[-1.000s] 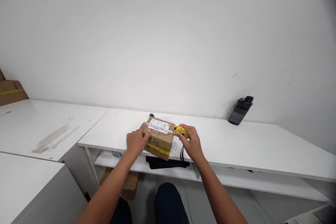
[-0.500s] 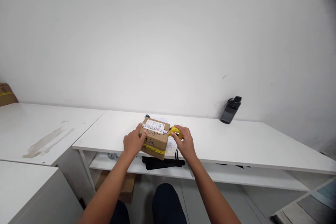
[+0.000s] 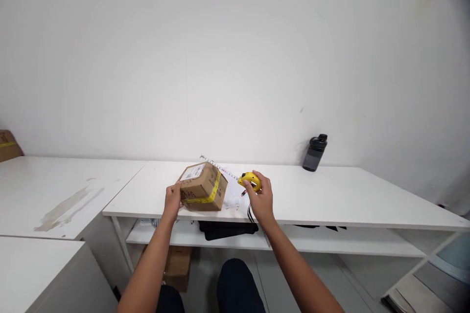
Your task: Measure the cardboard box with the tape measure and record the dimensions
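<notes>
My left hand [image 3: 173,200] grips the near left edge of a cardboard box [image 3: 199,190], which is turned at an angle and looks tilted over the desk. The box carries a white label, black handwriting and a band of yellow tape. In my right hand [image 3: 262,198] is a yellow tape measure [image 3: 249,182] with a dark wrist cord hanging down. Its white blade sticks out to the upper left, behind the box, with the free end in the air. Paper sheets [image 3: 232,196] lie on the desk between box and tape measure, partly hidden, with a pen-like red and black item beside them.
A dark bottle [image 3: 314,153] stands against the wall on the white desk [image 3: 330,200]. Below is a shelf with a flat black item [image 3: 227,230]. One carton [image 3: 177,268] sits under the desk, another [image 3: 9,146] at far left.
The blade has come off the top of the box and now extends behind it. My left hand has moved to the box's left edge, turning and tilting the box.
</notes>
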### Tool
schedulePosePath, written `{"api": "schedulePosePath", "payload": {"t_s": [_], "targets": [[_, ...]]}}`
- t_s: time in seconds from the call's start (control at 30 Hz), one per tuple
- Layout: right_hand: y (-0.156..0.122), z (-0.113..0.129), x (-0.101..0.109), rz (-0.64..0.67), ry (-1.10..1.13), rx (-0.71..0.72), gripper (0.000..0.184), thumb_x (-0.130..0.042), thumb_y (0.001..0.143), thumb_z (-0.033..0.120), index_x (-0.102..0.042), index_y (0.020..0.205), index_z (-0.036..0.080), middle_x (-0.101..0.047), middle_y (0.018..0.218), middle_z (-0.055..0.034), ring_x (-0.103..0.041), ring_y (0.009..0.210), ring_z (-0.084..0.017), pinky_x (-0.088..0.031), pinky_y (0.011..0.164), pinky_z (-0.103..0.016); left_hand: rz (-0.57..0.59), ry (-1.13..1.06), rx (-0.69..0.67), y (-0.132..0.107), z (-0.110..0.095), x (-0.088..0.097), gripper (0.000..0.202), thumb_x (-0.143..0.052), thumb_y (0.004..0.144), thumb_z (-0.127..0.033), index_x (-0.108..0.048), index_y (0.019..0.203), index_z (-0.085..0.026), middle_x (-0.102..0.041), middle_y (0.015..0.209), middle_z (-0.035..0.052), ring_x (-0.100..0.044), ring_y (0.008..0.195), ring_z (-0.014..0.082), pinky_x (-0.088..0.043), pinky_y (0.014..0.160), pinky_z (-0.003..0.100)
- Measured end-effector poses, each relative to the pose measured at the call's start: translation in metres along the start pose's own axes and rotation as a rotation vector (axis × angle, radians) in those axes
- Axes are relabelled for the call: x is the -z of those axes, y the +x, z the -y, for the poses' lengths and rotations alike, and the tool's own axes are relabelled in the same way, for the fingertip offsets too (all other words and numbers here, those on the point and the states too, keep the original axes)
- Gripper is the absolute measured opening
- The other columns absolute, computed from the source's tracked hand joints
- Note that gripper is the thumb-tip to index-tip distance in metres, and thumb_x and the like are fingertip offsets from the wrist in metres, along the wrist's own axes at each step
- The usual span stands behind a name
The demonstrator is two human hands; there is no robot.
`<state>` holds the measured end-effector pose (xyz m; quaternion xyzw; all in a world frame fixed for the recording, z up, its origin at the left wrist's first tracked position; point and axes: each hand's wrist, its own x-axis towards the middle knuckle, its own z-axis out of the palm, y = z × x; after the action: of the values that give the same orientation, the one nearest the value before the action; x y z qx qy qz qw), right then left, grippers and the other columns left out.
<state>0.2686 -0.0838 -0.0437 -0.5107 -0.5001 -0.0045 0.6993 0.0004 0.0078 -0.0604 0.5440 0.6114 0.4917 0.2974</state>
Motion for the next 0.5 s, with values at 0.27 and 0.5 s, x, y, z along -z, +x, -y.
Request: {"api": "schedulePosePath", "payload": {"t_s": [0.27, 0.5], "targets": [[-0.01, 0.01, -0.041, 0.316, 0.02, 0.112, 0.037, -0.055, 0.091, 0.045, -0.061, 0.122, 0.028, -0.056, 0.112, -0.0089, -0.057, 0.108, -0.025, -0.051, 0.093, -0.044, 0.059, -0.174, 0.214, -0.012, 0.026, 0.017, 0.049, -0.028, 0.094, -0.055, -0.059, 0.1, -0.017, -0.07, 0.092, 0.0108, -0.067, 0.087, 0.0232, -0.055, 0.075, 0.038], [0.003, 0.009, -0.066, 0.449, 0.028, 0.194, 0.034, -0.054, 0.091, 0.039, -0.061, 0.124, 0.029, -0.056, 0.108, -0.0089, -0.056, 0.104, -0.025, -0.052, 0.09, -0.044, -0.201, -0.142, 0.128, -0.018, 0.033, 0.043, 0.033, -0.045, 0.091, -0.038, -0.053, 0.113, -0.016, -0.061, 0.121, 0.0138, -0.056, 0.118, 0.0235, -0.043, 0.102, 0.04]]}}
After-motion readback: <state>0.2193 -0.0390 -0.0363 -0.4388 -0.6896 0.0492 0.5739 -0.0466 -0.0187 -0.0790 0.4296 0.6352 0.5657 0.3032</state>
